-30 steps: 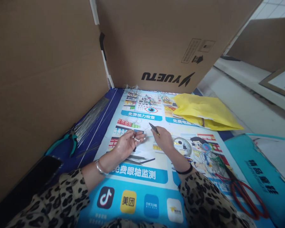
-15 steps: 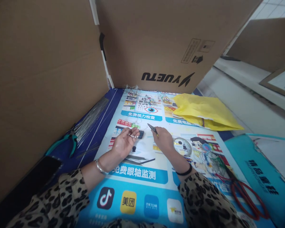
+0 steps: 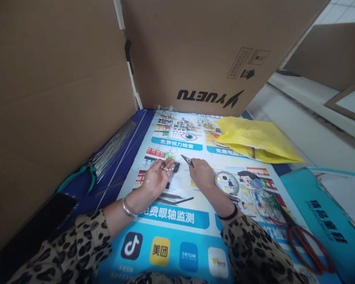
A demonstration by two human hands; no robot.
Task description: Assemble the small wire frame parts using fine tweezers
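My left hand (image 3: 155,180) is turned palm up with its fingers curled. A short row of shiny silvery beads (image 3: 167,169) lies across those fingers, on what looks like thin wire, mostly hidden. Needle-nose pliers (image 3: 187,160) are gripped in my right hand (image 3: 202,173), with their tip pointing up and left, a little apart from the left fingers. Whether the jaws hold a fine wire is too small to tell. Just beyond the left fingertips is a small dark patch (image 3: 176,167) on the printed sheet (image 3: 201,197).
Teal-handled pliers (image 3: 90,177) and a bundle of thin metal wires (image 3: 114,144) lie left. Tangled wire pieces (image 3: 186,124) sit at the back. Right are a clear round spool (image 3: 227,182), red-handled scissors (image 3: 307,244) and a yellow bag (image 3: 254,136). Cardboard walls (image 3: 195,47) stand behind.
The pliers in my right hand have shifted slightly left, with their tip now closer to the left fingers. My left hand stays nearly still with the beads.
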